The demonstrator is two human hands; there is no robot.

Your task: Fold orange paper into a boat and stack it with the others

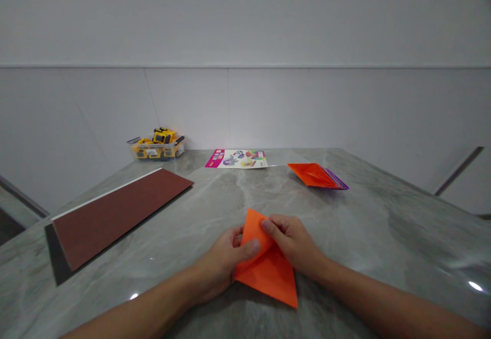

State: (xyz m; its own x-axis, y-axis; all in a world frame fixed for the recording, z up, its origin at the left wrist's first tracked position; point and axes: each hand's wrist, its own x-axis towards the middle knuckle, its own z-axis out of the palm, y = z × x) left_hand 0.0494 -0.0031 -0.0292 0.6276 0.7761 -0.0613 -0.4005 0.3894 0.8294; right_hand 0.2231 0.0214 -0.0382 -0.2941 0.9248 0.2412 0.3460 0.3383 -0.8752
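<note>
Between my hands is a sheet of orange paper (273, 277), partly folded over on itself and tilted above the table. My left hand (226, 260) grips its left edge, thumb on top and fingers behind the paper. With thumb and fingers, my right hand (293, 239) pinches the upper right edge. The fingers behind the sheet are mostly hidden. Farther off to the right lies a stack of coloured paper (312, 174), orange-red on top with purple and other colours showing at its edge.
A grey marble-patterned table (215, 201) reaches back to a white wall. Dark red-brown sheets or boards (123, 216) lie on the left. A clear plastic box (143, 151) with yellow toy vehicles (164, 135) stands at the back left. A printed picture sheet (238, 159) lies at the back middle.
</note>
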